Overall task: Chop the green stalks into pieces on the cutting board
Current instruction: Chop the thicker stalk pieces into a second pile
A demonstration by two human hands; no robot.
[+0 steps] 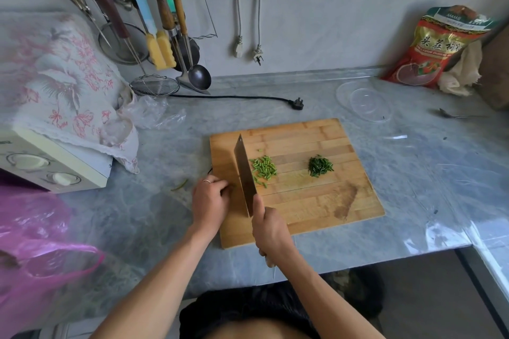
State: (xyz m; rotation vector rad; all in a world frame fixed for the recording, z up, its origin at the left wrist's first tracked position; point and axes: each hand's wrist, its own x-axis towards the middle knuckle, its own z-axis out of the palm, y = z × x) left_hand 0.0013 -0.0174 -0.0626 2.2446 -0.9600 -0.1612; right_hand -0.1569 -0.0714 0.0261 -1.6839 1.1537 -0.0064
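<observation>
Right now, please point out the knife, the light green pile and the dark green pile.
knife (244, 173), head view, middle of the blade
light green pile (264, 169), head view, pile's centre
dark green pile (320, 166), head view, pile's centre

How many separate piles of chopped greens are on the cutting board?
2. A light green pile lies beside the knife blade; a darker, finer pile lies farther right. A few loose bits are scattered around the first.

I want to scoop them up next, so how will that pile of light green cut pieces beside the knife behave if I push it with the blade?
The light green pieces are short loose cylinders, so some will probably roll or scatter rather than slide together. They look small and likely light. A few strays already lie apart near the knife, so expect stragglers on the cutting board.
</observation>
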